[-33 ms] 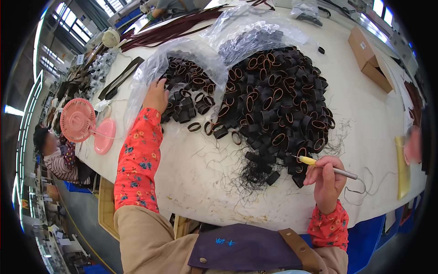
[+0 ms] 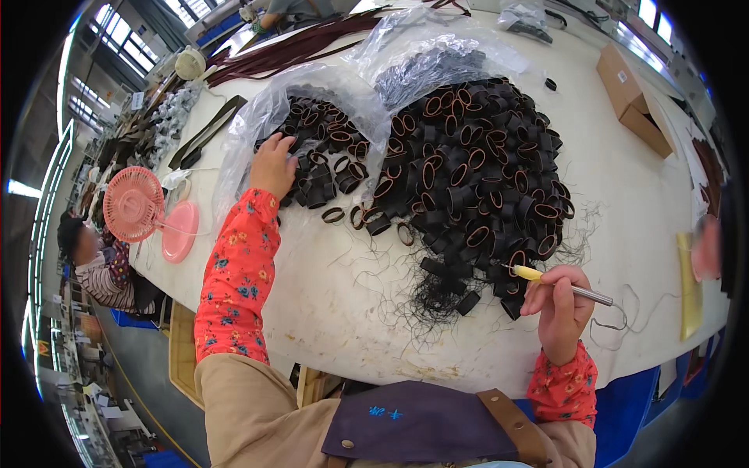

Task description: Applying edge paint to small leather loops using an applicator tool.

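Note:
My left hand (image 2: 273, 166) reaches over the smaller pile of black loops (image 2: 321, 183) at the mouth of a clear plastic bag (image 2: 248, 129). Its fingers look apart, and I see no loop between them. In my right hand (image 2: 559, 312) is a pen-like corded tool (image 2: 591, 295) with a metal handle and a yellow front part. Its thin tip points left, at the near edge of a large heap of black loops with tan edges (image 2: 476, 168). Loose black threads (image 2: 437, 300) lie tangled by that near edge.
Another clear bag (image 2: 437, 66) covers the heap's far side. A pink fan (image 2: 134, 204) stands at left, near a dark strap (image 2: 207, 132). Dark red strips (image 2: 289, 51) lie at the back. A cardboard box (image 2: 633, 101) and a yellow strip (image 2: 688, 285) are at right.
My left hand has shifted slightly to the right, away from the bag's edge, and its thumb stands out more. My right hand with the tool has barely moved.

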The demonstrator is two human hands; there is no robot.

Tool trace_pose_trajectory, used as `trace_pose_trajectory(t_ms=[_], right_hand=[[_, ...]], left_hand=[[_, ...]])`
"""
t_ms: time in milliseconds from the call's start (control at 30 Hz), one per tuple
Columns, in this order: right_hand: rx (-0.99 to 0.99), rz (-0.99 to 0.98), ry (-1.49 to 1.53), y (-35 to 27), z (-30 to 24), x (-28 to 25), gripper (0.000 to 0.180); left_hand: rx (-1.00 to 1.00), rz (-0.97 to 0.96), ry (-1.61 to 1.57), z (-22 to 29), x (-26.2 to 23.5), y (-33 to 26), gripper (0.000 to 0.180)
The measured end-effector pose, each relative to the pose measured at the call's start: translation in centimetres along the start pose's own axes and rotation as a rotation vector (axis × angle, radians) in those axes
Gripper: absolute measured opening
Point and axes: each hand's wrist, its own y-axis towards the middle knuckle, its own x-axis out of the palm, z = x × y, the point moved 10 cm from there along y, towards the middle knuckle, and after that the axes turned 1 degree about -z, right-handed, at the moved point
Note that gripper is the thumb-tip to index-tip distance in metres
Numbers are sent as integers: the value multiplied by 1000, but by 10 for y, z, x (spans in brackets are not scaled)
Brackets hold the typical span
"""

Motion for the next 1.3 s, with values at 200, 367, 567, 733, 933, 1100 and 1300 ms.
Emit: trace_pose_trajectory(t_ms=[200,367,567,733,933,1100,1300], right_hand=[[6,0,-13,-1,-1,0,21],[15,31,-56,3,2,-2,14],[23,75,-146,5,7,-3,16],[-11,2,-121,3,6,2,18],[-23,-35,-169,-3,1,9,19],[1,-80,-272,-7,2,18,15],[-148,-156,-528,-1,1,37,28]], left_hand=[[228,-127,-574,128,-29,-67,18],[412,-275,-787,221,-50,-116,24],[528,-281,-699,309,-55,-148,30],[596,-286,-512,322,-32,-160,26],[-181,-856,-1457,300,-7,-165,22],[-54,-556,-1797,312,-40,-151,30],[84,-338,-1632,302,-35,-156,40]])
